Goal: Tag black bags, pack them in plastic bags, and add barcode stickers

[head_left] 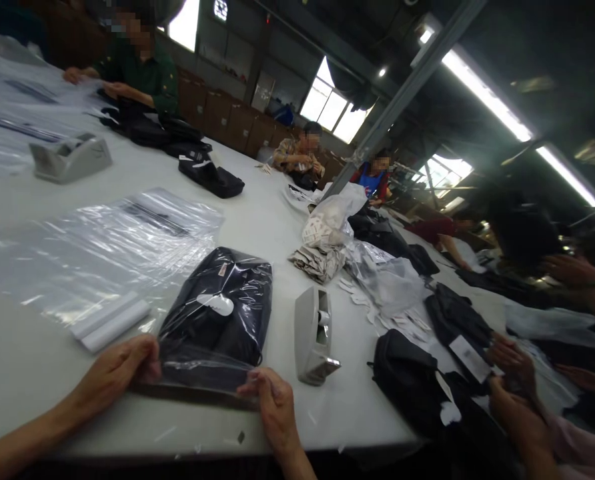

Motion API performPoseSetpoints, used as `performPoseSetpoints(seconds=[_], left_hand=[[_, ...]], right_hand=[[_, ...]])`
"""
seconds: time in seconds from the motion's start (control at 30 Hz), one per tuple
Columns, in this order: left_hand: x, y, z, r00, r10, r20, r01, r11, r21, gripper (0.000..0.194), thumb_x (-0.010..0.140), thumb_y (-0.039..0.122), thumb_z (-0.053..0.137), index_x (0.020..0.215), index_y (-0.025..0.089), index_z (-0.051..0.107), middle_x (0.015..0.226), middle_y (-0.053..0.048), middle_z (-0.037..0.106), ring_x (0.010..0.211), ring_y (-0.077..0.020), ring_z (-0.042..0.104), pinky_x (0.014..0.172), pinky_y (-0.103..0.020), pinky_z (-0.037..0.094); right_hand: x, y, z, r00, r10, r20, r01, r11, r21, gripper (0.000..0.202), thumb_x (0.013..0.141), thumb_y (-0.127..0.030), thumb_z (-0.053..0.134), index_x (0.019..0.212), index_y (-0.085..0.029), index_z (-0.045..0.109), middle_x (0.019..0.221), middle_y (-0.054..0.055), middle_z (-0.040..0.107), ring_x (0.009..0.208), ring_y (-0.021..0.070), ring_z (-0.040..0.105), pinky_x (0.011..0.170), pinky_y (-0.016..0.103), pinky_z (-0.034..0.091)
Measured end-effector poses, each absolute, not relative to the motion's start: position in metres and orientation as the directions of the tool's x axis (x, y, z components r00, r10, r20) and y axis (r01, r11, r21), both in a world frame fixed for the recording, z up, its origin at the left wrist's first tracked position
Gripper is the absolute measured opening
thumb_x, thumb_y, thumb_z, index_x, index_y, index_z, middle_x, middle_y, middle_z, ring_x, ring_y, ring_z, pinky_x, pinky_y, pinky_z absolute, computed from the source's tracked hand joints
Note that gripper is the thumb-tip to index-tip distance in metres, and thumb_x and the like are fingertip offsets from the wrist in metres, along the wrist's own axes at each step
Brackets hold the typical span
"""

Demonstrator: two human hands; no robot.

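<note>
A black bag [242, 293] lies inside a clear plastic bag [202, 363] near the front edge of the table, a white oval tag on its face. My left hand [132, 363] is closed on the near left corner of the plastic. At the near right corner, my right hand [272, 400] pinches the same plastic between thumb and fingers. The plastic's near edge is stretched between both hands. Just right of the wrapped bag stands a grey tape dispenser [305, 333].
Flat clear plastic bags [102, 247] spread to the left, with folded white strips [110, 323] beside them. Another tape dispenser [70, 160] stands farther back. Black bags [407, 380] and a co-worker's hands [517, 400] are at the right. Paper bundles [320, 260] lie mid-table.
</note>
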State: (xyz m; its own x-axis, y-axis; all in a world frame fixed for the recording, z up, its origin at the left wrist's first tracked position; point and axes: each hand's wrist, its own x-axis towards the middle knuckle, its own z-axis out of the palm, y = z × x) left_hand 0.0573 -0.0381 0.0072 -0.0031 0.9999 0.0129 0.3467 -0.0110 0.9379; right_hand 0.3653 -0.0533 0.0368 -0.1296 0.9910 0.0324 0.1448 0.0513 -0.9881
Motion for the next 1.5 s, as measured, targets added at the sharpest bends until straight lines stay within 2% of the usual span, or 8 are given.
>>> performPoseSetpoints(seconds=[0.33,0.57,0.67,0.77,0.9,1.13,1.33,1.5], left_hand=[[0.083,-0.037,0.022,-0.283,0.958,0.033,0.445,0.101,0.890,0.052,0.098,0.053,0.028,0.061,0.024,0.049,0.045,0.005,0.055,0.047,-0.0145,0.056,0.057,-0.025,0.045],[0.074,-0.023,0.004,-0.209,0.978,-0.016,0.629,0.147,0.764,0.047,0.097,0.049,0.033,0.062,0.023,0.051,0.047,0.003,0.059,0.046,-0.0178,0.062,0.050,-0.026,0.042],[0.072,-0.020,0.002,-0.126,0.989,0.074,0.727,0.041,0.685,0.033,0.096,0.039,0.036,0.073,0.023,0.054,0.058,0.002,0.061,0.056,-0.0194,0.065,0.056,-0.027,0.040],[0.073,-0.019,0.002,-0.107,0.980,0.168,0.806,-0.013,0.592,0.025,0.098,0.038,0.036,0.085,0.023,0.052,0.066,0.001,0.060,0.058,-0.0206,0.063,0.056,-0.029,0.038],[0.074,-0.017,0.000,-0.065,0.936,0.346,0.879,-0.110,0.463,0.027,0.097,0.037,0.038,0.105,0.018,0.055,0.098,-0.012,0.062,0.086,-0.0292,0.062,0.070,-0.037,0.044],[0.070,-0.020,-0.001,0.248,0.839,0.485,0.837,-0.437,0.329,0.037,0.095,0.010,0.033,0.105,0.022,0.067,0.116,-0.009,0.066,0.107,-0.0250,0.057,0.097,-0.041,0.042],[0.080,-0.024,-0.001,0.259,0.855,0.449,0.843,-0.427,0.328,0.039,0.097,0.035,0.048,0.133,0.022,0.056,0.118,-0.011,0.060,0.100,-0.0265,0.056,0.090,-0.043,0.047],[0.087,-0.026,-0.007,0.223,0.877,0.426,0.862,-0.381,0.334,0.042,0.098,0.037,0.043,0.139,0.033,0.052,0.120,-0.011,0.056,0.101,-0.0274,0.055,0.089,-0.045,0.048]], right_hand=[[0.345,-0.044,0.036,0.222,0.974,0.040,0.127,0.011,-0.992,0.046,0.092,-0.062,0.047,0.077,-0.020,0.057,0.054,-0.005,0.055,0.042,0.0145,0.063,0.042,0.022,0.050],[0.340,-0.025,0.015,0.311,0.943,-0.116,0.131,-0.163,-0.978,0.050,0.081,-0.066,0.058,0.061,-0.021,0.049,0.040,-0.008,0.047,0.030,0.0121,0.048,0.031,0.022,0.036],[0.343,-0.020,0.013,0.360,0.930,-0.076,0.240,-0.171,-0.956,0.039,0.082,-0.058,0.061,0.073,-0.021,0.053,0.040,-0.008,0.050,0.031,0.0144,0.049,0.033,0.023,0.036],[0.343,-0.021,0.012,0.364,0.908,0.208,0.591,-0.053,-0.805,0.024,0.092,-0.045,0.054,0.096,-0.020,0.053,0.045,-0.008,0.054,0.036,0.0170,0.054,0.041,0.025,0.039],[0.342,-0.025,0.007,0.114,0.842,0.527,0.894,0.144,-0.424,0.024,0.101,-0.033,0.036,0.093,-0.022,0.055,0.073,0.004,0.064,0.062,0.0218,0.062,0.058,0.031,0.044],[0.350,-0.022,0.000,-0.134,0.786,0.603,0.931,0.309,-0.195,0.030,0.099,-0.016,0.034,0.091,-0.020,0.063,0.073,0.007,0.061,0.069,0.0238,0.055,0.067,0.036,0.044],[0.374,-0.023,0.002,-0.267,0.737,0.621,0.907,0.410,-0.097,0.035,0.094,-0.004,0.034,0.104,-0.016,0.065,0.071,0.005,0.065,0.064,0.0203,0.061,0.061,0.031,0.049],[0.371,-0.051,0.045,-0.178,0.654,0.736,0.954,0.297,-0.033,0.054,0.088,0.001,0.030,0.139,-0.010,0.047,0.127,0.022,0.061,0.116,0.0294,0.060,0.092,0.045,0.052]])
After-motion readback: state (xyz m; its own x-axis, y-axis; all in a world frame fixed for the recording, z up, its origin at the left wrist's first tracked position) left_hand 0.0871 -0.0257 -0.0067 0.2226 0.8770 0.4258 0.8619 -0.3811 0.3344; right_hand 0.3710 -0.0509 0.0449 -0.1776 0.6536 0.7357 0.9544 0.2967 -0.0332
